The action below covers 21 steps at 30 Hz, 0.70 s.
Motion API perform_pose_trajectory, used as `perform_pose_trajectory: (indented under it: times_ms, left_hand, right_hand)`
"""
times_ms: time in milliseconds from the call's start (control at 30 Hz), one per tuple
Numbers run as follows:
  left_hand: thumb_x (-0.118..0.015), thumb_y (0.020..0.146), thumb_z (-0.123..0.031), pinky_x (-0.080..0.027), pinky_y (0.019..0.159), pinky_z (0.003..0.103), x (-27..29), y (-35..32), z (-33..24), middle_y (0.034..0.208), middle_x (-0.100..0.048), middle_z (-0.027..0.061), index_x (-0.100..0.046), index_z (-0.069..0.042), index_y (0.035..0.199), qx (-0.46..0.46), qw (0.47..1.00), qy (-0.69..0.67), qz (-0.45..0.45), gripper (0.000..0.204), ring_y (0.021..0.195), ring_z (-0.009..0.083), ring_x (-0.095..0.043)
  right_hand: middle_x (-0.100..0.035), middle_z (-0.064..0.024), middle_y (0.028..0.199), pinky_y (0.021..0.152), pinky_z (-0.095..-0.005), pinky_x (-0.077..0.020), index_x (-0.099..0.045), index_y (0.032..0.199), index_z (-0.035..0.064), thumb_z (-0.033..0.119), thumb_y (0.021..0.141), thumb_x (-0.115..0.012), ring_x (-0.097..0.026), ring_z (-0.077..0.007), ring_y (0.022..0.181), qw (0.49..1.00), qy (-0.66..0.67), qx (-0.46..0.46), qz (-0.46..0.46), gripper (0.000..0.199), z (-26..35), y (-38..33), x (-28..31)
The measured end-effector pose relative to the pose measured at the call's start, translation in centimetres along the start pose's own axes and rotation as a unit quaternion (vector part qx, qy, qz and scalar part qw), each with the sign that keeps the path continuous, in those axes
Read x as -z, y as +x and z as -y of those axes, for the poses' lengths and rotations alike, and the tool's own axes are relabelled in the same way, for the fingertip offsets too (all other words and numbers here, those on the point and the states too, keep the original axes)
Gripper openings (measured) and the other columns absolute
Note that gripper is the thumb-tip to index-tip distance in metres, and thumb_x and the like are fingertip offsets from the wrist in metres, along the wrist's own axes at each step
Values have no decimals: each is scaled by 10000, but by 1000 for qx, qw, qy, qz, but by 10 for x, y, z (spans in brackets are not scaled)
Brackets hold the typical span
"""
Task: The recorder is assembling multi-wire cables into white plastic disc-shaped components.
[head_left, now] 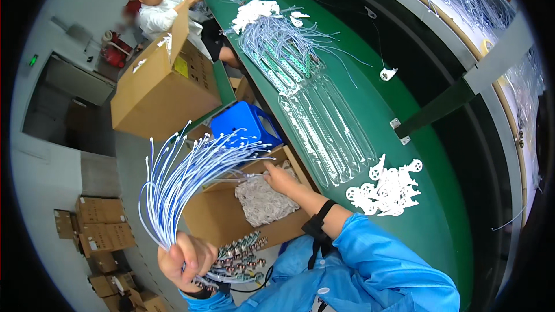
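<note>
My left hand (186,259) is closed round a thick bundle of blue and white wires (173,196) at the lower left. The wires fan up and to the right, ending in small pale tips. Below the fist hang their other ends, a cluster of small shiny metal parts (237,260). My right hand (281,180) is to the right of the fan, its fingers pinched on a pale wire at the bundle's edge. An open carton (202,219) lies under both hands, holding a mass of small whitish pieces (267,199).
White plastic parts (386,190) lie piled on the green table (428,219), near clear trays (326,133) and more wires (283,40). A metal post (439,107) rises from the table. A blue stool (243,124) and large carton (156,92) stand left. Another person (165,11) sits beyond.
</note>
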<state>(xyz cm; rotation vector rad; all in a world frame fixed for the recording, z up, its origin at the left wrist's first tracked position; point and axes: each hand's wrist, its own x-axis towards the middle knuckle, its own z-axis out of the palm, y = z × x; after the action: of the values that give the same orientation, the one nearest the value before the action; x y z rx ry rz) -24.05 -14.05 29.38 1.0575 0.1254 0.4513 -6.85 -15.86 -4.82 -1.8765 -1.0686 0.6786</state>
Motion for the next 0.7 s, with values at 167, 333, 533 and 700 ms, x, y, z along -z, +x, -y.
perform_pose_trajectory:
  times_ms: [167,333,533,700]
  left_hand:
    - [-371,1012,-311,-211,370,263,6,-34,-16,386,-397,-59,-517,-48,829,-8,999,40,-33,353,301,76,-273]
    - [-236,1037,-342,-272,445,275,39,-45,15,392,-342,-56,-485,-92,877,148,989,25,9,387,332,101,-264]
    - [-402,1003,-344,-233,407,266,-5,-44,68,392,-335,-29,-530,-78,839,202,976,-66,44,338,334,85,-240]
    - [-394,1007,-343,-276,445,274,-77,-46,149,407,-358,-18,-553,-78,852,349,911,-111,189,346,362,99,-283]
  right_hand:
    - [-593,-64,658,577,-399,-463,-567,906,22,285,929,-551,-597,-262,609,968,238,-22,80,265,29,-43,16]
    - [-407,32,575,479,-243,-328,-562,994,42,327,1008,-425,-381,-74,498,834,498,-75,224,316,92,-139,125]
    - [-380,46,554,447,-215,-263,-552,1043,47,323,1001,-443,-345,-48,480,821,570,-35,-31,300,124,-267,225]
    - [-428,-3,521,369,-223,-255,-529,1083,25,305,1017,-388,-355,-70,404,776,595,-117,-173,321,130,-386,264]
